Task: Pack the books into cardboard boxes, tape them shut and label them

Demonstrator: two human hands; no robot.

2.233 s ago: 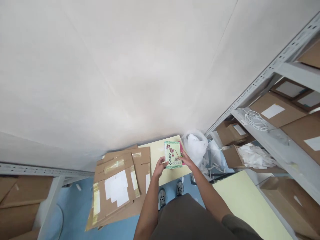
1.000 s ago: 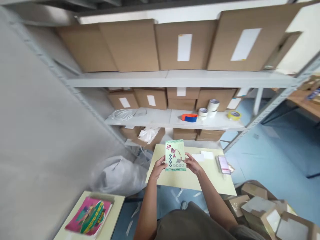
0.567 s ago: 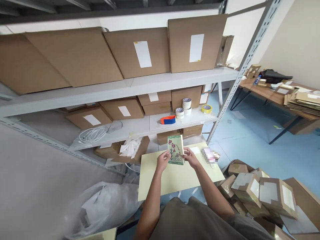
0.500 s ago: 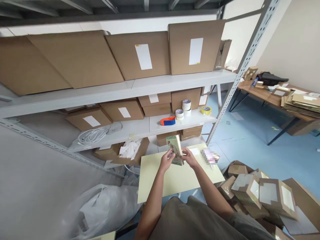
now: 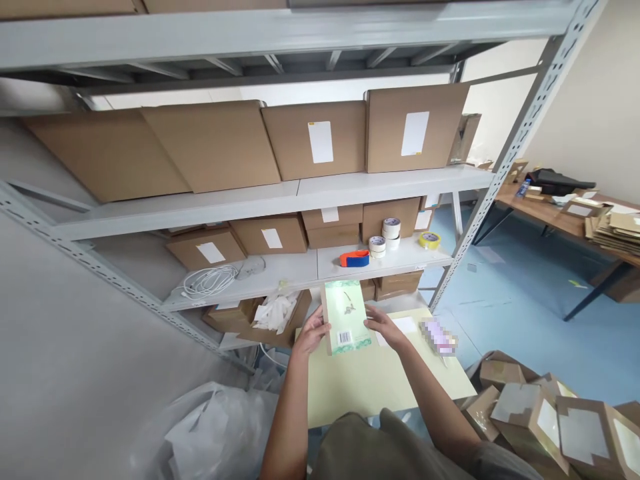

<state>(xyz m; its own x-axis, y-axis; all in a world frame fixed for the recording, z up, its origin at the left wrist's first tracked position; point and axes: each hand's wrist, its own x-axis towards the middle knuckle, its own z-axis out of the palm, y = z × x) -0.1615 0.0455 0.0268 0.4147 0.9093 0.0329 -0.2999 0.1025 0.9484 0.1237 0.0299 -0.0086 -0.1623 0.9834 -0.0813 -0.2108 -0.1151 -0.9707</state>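
Observation:
A pale green book [image 5: 350, 312] is held up over the cream table [image 5: 365, 393], its back cover with a barcode facing me. My left hand [image 5: 313, 330] grips the book along its left edge, thumb on the cover. On the opposite side my right hand [image 5: 384, 325] has its fingers at the right edge, curled against the book. Behind the right wrist a white sheet of paper [image 5: 404, 325] lies on the table. Farther right on the tabletop is a blurred-out purple and white item [image 5: 440, 337].
A metal shelf rack [image 5: 395, 183] ahead carries cardboard boxes [image 5: 320, 143], tape rolls [image 5: 391, 230], an orange and blue object [image 5: 355, 259] and a coiled white cable [image 5: 210, 281]. Cartons [image 5: 530, 417] are heaped at right; a plastic bag [image 5: 215, 427] stands at left. A wooden desk [image 5: 555, 213] stands farther back.
The book has been turned from its titled front and page edge to the barcoded back. Both hands have shifted their hold. My view has tilted upward and turned left.

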